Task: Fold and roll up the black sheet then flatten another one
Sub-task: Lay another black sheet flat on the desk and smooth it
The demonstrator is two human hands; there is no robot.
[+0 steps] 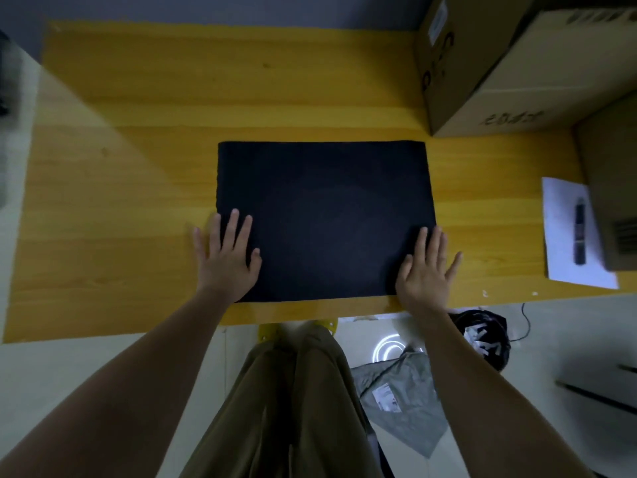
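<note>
Pressing one black sheet [325,219], two hands.

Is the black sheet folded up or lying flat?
Lying flat. The black sheet lies spread on the wooden table, no rolled part showing, left hand and right hand on its near corners.

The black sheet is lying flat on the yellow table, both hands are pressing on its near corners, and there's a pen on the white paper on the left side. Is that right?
Almost. The black sheet does lie flat on the yellow table, with the left hand and right hand on its near corners. But the pen and white paper are on the right side, as the head view shows.
</note>
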